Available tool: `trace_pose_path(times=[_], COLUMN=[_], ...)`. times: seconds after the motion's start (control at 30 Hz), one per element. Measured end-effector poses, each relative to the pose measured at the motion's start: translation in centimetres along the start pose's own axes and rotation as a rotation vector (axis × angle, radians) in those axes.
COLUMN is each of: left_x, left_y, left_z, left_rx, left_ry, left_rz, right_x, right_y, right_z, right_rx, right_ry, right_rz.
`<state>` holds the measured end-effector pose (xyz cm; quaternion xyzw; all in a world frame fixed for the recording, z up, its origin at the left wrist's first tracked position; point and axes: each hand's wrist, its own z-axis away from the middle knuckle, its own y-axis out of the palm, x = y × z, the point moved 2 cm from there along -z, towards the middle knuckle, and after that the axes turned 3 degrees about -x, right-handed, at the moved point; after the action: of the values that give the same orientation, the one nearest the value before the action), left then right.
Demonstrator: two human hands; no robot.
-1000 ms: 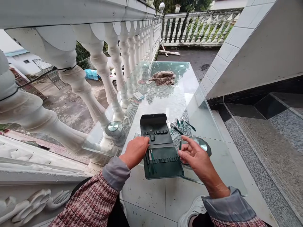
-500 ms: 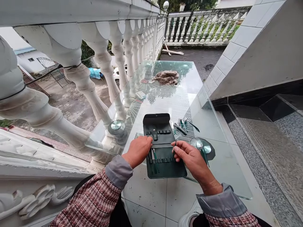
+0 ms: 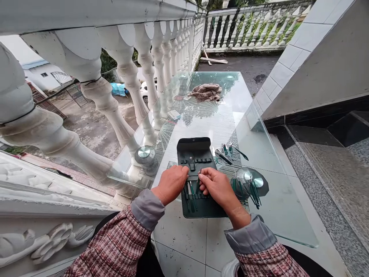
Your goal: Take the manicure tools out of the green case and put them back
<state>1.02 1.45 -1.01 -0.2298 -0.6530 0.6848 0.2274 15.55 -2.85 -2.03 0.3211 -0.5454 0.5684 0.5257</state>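
Note:
A black manicure case (image 3: 203, 211) lies unfolded on the glass table. Elastic loops run across both of its panels, and a few slim tools (image 3: 191, 198) sit in the lower ones. My left hand (image 3: 172, 184) is closed on the case's left edge near the fold; its fingertips are partly hidden. Over the lower panel, my right hand (image 3: 216, 187) pinches a thin dark manicure tool (image 3: 198, 186) held roughly upright, its exact kind unclear. Nail clippers (image 3: 227, 150) and other small tools lie beyond the case on the right. Several slender green-handled tools (image 3: 254, 190) are heaped nearer my right wrist.
The glass table (image 3: 288, 215) rests on round metal-capped supports (image 3: 145, 152). A crumpled brown cloth (image 3: 206, 92) and a small card (image 3: 174, 114) lie farther back. White balusters (image 3: 123, 73) line the left; stone steps (image 3: 325, 165) rise on the right.
My right hand has moved left across the lower panel with the thin tool, toward the tools in the loops. My left hand stays at the case's edge. The view has shifted slightly.

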Motion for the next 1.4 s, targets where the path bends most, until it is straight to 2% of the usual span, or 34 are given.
trace_pose_path(times=[0.13, 0.37, 0.7, 1.0, 1.17, 1.4], left_x=[0.1, 0.0, -0.1, 0.0, 0.1, 0.0], left_y=[-0.1, 0.0, -0.1, 0.4, 0.5, 0.2], left_z=[0.1, 0.2, 0.1, 0.0, 0.0, 0.0], left_rx=[0.019, -0.004, 0.052, 0.007, -0.014, 0.029], left_ry=[-0.008, -0.001, -0.029, -0.024, -0.014, -0.029], left_rz=[0.019, 0.04, 0.055, 0.044, 0.036, 0.052], right_x=[-0.1, 0.4, 0.3, 0.5, 0.4, 0.3], right_y=[0.5, 0.5, 0.8, 1.2, 1.2, 1.1], right_z=[-0.4, -0.9, -1.3, -1.0, -0.9, -1.2], right_rx=[-0.003, -0.029, -0.006, -0.031, -0.039, -0.02], right_ry=[-0.019, -0.154, -0.133, -0.138, -0.137, -0.143], right_rz=[0.095, 0.443, 0.533, 0.616, 0.619, 0.577])
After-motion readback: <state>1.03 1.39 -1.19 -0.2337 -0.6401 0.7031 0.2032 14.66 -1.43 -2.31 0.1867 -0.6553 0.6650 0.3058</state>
